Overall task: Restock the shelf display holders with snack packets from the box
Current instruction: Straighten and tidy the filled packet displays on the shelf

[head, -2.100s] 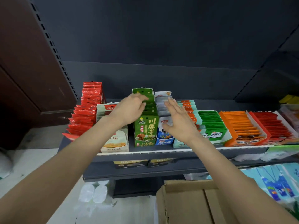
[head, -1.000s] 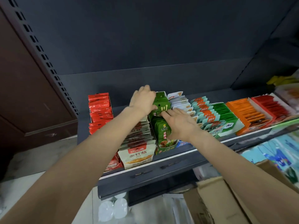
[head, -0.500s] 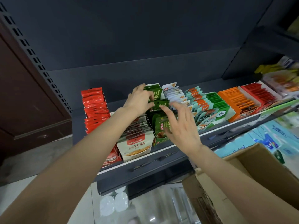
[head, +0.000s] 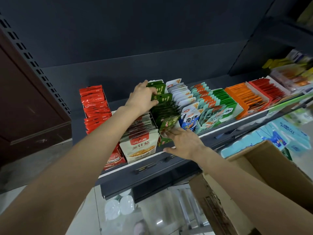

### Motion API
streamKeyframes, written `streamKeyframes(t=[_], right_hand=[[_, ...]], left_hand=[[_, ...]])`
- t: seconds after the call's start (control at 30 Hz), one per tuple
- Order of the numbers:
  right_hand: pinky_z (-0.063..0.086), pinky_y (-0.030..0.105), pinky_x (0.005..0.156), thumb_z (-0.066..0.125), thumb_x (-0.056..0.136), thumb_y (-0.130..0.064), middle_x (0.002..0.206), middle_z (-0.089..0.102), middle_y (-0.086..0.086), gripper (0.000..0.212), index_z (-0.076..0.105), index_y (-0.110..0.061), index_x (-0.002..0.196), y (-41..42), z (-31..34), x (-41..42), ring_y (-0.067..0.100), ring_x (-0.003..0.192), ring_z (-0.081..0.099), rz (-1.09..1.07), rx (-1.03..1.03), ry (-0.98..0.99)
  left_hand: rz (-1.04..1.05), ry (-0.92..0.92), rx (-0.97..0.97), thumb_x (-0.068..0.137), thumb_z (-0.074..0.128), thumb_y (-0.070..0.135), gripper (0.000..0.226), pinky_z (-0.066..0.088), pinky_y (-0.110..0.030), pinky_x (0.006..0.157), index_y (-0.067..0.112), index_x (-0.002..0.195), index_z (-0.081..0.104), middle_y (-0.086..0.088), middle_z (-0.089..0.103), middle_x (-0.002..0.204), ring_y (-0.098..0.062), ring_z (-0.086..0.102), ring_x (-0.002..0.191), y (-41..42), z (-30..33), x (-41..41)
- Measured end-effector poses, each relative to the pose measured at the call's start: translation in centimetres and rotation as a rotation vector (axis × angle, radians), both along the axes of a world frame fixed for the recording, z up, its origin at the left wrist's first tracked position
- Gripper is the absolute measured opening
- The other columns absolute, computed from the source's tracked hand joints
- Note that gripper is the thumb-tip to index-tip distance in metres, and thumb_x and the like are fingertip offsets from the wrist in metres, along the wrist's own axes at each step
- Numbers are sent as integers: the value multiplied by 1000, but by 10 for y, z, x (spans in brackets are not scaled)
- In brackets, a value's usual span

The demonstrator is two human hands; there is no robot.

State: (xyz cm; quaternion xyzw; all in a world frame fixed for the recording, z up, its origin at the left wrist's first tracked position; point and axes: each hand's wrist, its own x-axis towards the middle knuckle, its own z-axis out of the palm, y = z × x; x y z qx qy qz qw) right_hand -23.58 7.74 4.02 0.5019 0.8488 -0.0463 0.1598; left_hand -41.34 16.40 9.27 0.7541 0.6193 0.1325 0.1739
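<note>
A green display holder [head: 164, 144] stands on the dark shelf [head: 152, 168], filled with a row of green snack packets [head: 166, 110]. My left hand [head: 143, 98] reaches to the back of that row and grips the rearmost green packets from the left side. My right hand [head: 185, 144] lies at the front of the same holder, fingers spread and touching the front packet and the holder's front wall. The open cardboard box [head: 254, 168] stands below the shelf at the lower right; its inside is out of sight.
Left of the green holder stand white-and-red packets [head: 139, 146] and red packets [head: 94, 106]. To the right run white-blue [head: 188, 118], teal [head: 207, 106], light green [head: 224, 102], orange [head: 245, 97] and red [head: 269, 90] holders. Blue packs [head: 277, 136] fill a lower shelf.
My right hand dropped from the middle of the green row to the holder's front. My left hand stays on the rear green packets. The view tilted and moved closer.
</note>
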Motion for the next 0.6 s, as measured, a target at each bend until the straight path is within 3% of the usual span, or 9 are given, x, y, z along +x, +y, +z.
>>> streamKeyframes(t=[0.07, 0.13, 0.23, 0.33, 0.4, 0.47, 0.53, 0.6], right_hand=[[26, 41, 111, 39, 92, -58, 147, 38, 1, 64, 34, -21, 144, 0, 3, -1, 19, 137, 30, -26, -51, 12], [36, 38, 102, 41, 93, -54, 135, 52, 5, 54, 46, -21, 136, 0, 10, 1, 22, 127, 43, -33, -18, 30], [48, 30, 69, 46, 95, -41, 92, 68, 6, 32, 67, -19, 103, -5, 20, 8, 27, 89, 63, -21, 271, 229], [46, 27, 53, 68, 83, -24, 73, 61, 2, 12, 64, -13, 80, -8, 20, 17, 22, 70, 60, 18, 579, 465], [48, 28, 56, 79, 73, -19, 81, 58, 4, 27, 58, -11, 88, -6, 19, 14, 23, 75, 57, -8, 639, 480], [51, 31, 67, 83, 66, -18, 96, 57, 10, 48, 54, -8, 103, 2, 21, 7, 26, 85, 56, -78, 666, 451], [50, 37, 85, 81, 68, -21, 119, 53, 16, 65, 48, -7, 122, 14, 26, -1, 30, 105, 54, -129, 635, 399], [37, 39, 106, 73, 79, -21, 144, 37, 15, 74, 34, -8, 141, 30, 31, -9, 29, 129, 41, -108, 535, 327]], left_hand=[[-4, -12, -5, 90, 61, 32, 36, 20, -51, 114, 21, 124, 58, -16, 14, 156, -32, 11, 144, 0, 2, -2], [-7, -10, -26, 91, 58, 34, 40, 18, -51, 115, 22, 129, 54, -14, 12, 157, -31, 10, 145, -2, 5, -2], [-34, 13, 53, 92, 57, 34, 50, 15, -46, 115, 22, 138, 43, -10, 13, 157, -27, 8, 145, -9, 6, -3], [-63, 58, 196, 90, 61, 31, 44, 27, -39, 108, 20, 131, 51, -7, 37, 146, -24, 31, 135, -16, 6, -5], [-32, 36, 202, 91, 59, 26, 25, 42, -37, 94, 17, 115, 63, -8, 57, 122, -26, 52, 113, -16, 9, -4], [10, 10, 159, 94, 55, 19, 15, 50, -35, 81, 13, 103, 66, -10, 65, 105, -27, 61, 96, -13, 14, -1], [39, -21, 127, 95, 54, 16, 15, 49, -33, 76, 11, 98, 68, -9, 67, 99, -27, 63, 91, -9, 17, 3], [82, -84, 122, 94, 56, 15, 15, 49, -33, 79, 13, 93, 70, -6, 68, 99, -25, 63, 91, -5, 17, 4]])
